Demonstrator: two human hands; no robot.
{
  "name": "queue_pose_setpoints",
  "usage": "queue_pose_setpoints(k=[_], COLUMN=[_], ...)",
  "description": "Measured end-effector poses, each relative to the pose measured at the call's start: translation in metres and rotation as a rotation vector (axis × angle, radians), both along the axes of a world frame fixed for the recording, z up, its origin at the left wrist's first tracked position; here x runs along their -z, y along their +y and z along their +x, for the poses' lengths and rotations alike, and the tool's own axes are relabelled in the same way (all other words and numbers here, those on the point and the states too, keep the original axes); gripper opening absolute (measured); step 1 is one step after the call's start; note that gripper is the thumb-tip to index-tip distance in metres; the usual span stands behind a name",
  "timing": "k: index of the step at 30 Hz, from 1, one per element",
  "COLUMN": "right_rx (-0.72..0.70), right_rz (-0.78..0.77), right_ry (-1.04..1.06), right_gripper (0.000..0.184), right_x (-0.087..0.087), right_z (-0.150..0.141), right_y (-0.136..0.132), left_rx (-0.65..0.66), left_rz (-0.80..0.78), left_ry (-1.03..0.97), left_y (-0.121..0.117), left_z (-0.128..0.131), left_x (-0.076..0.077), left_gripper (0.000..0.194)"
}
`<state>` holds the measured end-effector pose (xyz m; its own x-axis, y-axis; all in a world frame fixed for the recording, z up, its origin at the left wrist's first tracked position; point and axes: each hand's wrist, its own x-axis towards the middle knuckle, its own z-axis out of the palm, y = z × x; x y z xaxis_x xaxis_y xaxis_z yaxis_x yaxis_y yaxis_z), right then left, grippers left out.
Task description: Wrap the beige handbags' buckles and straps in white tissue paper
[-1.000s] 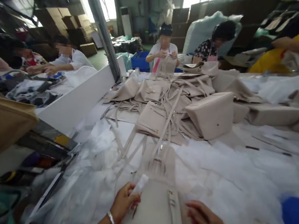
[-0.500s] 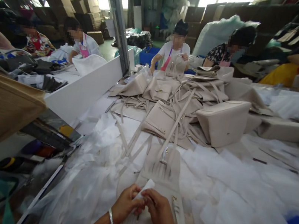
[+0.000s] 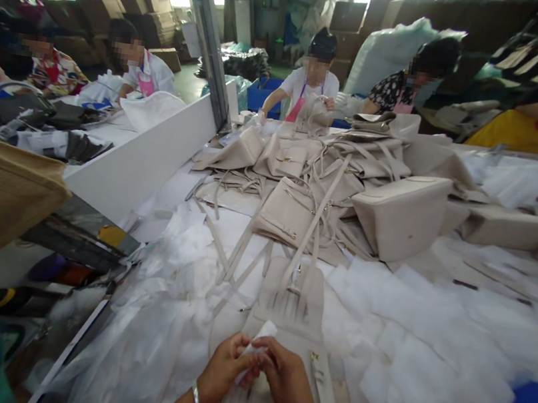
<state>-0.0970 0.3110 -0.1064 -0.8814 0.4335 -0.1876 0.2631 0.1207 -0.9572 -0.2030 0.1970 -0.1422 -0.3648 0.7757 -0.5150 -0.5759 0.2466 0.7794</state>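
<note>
Left grip (image 3: 222, 371), right grip (image 3: 291, 381) pinching white strip (image 3: 266, 330), above beige bag (image 3: 298, 335), inside hidden

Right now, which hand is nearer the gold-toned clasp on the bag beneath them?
Right. The right hand is just left of the gold-toned clasp; the left hand is farther left, beyond the right.

Bag (image 3: 296, 339) is showing a smooth, matt leather-look surface, its buckle (image 3: 314, 358) glinting as gold-tone metal; the strip (image 3: 267, 329) over it is reading matt white, paper or foam, can't tell. Left of the bag, film (image 3: 149, 328) is looking thin, crinkled, translucent plastic; right of it, sheets (image 3: 407, 357) are looking matt and papery. Beyond the bag, leftward, the post (image 3: 207, 34) is showing dull grey metal.
</note>
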Motion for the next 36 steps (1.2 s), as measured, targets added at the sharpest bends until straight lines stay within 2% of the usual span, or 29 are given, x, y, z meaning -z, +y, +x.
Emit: queue_pose_setpoints(k=[4,7,12,15,17,19,22,25,28,31,33,36], right_rx=[0.015,0.111,0.241,0.257,0.232,0.171,0.029,-0.120,-0.223,-0.138,-0.037,0.019], right_rz=[-0.056,-0.129,-0.215,-0.226,-0.201,-0.198,-0.168,-0.047,0.064,0.113,0.020,-0.244], right_ry=[0.003,-0.007,-0.004,0.010,-0.001,-0.012,0.015,0.026,-0.001,-0.073,-0.106,-0.072], right_gripper=[0.020,0.034,0.040,0.058,0.068,0.070,0.060,0.048,0.039,0.027,0.024,0.025], right_x=[0.003,0.012,0.024,0.025,0.026,0.029,0.037,0.047,0.055,0.051,0.042,0.026], right_z=[0.001,0.002,-0.004,-0.010,-0.015,-0.020,-0.030,-0.038,-0.035,-0.024,-0.016,-0.012], right_y=[0.002,-0.003,-0.013,-0.013,-0.011,-0.010,-0.006,0.004,0.021,0.033,0.031,0.015], left_rx=[-0.022,-0.074,-0.118,-0.131,-0.173,-0.213,-0.181,-0.110,-0.076,-0.020,-0.012,-0.041], left_rz=[0.001,-0.012,0.004,0.011,-0.009,-0.029,0.021,0.099,0.094,0.044,0.018,0.007], left_ry=[-0.050,-0.101,-0.195,-0.323,-0.436,-0.531,-0.628,-0.687,-0.647,-0.503,-0.389,-0.183], left_y=[0.003,0.005,0.004,0.001,-0.003,-0.006,-0.010,-0.012,-0.010,-0.007,-0.003,0.002], left_z=[0.001,0.001,-0.004,-0.011,-0.017,-0.022,-0.031,-0.038,-0.039,-0.033,-0.027,-0.017], left_x=[-0.011,-0.016,-0.019,-0.019,-0.016,-0.011,-0.002,0.003,0.001,-0.007,-0.013,-0.018], left_gripper=[0.025,0.022,0.017,0.015,0.017,0.020,0.019,0.022,0.018,0.014,0.016,0.020])
